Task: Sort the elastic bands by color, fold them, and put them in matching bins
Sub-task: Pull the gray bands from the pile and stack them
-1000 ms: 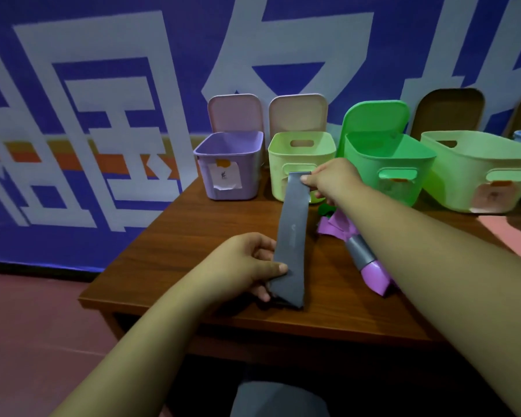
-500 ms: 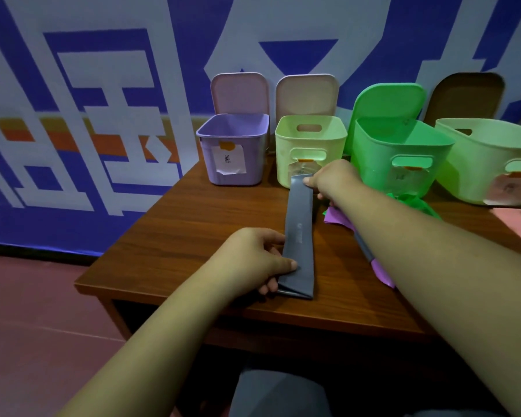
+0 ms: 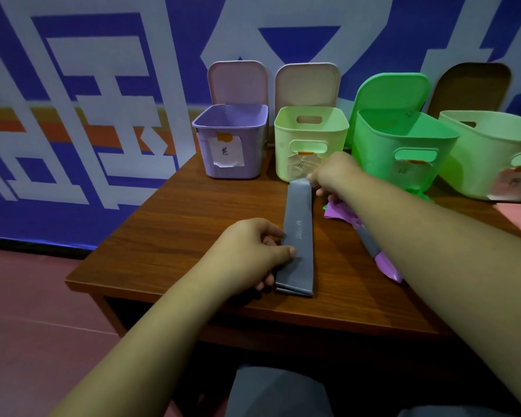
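left hand point(image 3: 253, 251) pinching grey band point(image 3: 298, 236) (flat), right hand point(image 3: 334, 173) gripping far end

Both forearms are bare from the lower edge of the frame up to the wrists, with no sleeve, cuff, watch, bracelet or glove on either. The left hand point(image 3: 254, 254), near the centre of the frame, carries no ring on the fingers that show; its thumbnail is short and plain. The right hand point(image 3: 333, 173), above and right of centre, is likewise unadorned as far as it shows. At the bottom centre of the frame lies a fold of grey cloth point(image 3: 271, 392), smooth and unpatterned, apparently the person's legwear.
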A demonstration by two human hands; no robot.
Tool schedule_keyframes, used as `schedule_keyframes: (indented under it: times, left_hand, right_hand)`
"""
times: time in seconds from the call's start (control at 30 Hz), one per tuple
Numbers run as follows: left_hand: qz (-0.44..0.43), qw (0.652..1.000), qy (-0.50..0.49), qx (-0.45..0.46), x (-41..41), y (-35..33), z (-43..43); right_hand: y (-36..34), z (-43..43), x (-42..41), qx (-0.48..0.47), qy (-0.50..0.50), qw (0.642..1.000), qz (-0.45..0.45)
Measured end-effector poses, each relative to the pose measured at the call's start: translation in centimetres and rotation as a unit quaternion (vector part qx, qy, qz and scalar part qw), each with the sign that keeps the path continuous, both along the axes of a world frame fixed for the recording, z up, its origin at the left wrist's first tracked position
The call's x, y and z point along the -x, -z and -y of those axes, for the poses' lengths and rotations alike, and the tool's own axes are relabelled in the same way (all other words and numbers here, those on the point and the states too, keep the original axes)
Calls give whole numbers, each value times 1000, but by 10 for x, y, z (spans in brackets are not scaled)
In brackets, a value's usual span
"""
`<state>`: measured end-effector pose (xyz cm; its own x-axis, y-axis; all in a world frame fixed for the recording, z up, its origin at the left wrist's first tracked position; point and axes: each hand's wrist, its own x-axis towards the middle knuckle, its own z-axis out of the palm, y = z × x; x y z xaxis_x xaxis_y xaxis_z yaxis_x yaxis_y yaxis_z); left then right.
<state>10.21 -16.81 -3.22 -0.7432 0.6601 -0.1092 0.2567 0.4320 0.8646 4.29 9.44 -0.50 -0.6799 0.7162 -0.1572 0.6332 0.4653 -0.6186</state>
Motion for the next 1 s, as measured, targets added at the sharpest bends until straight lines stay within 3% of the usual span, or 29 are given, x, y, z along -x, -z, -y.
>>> schedule_keyframes:
  times: [0.23, 0.47, 0.63, 0.77, 0.9, 1.0]
  left_hand:
    - [-142, 990, -11, 11, 18, -19, -21]
    - [-245, 959, 142, 15, 23, -50, -88]
    - [-262, 919, 284, 76, 16, -60, -134]
    - [-315, 882, 320, 141, 9, -53, -155]
    - [-314, 885, 321, 124, 10, -64, -163]
    - [-295, 898, 303, 119, 16, -77, -166]
  right_hand:
    - [-32, -12, -36, -12, -105, 992, -71]
    - [-40, -39, -108, -121, -160, 971, -133]
    - [-26, -66, -152, -93, -135, 963, -213]
    - [-1, -87, -177, -96, -113, 949, -277]
    - [15, -93, -191, -105, -112, 940, -305]
    - [15, -93, -195, -86, -160, 943, -277]
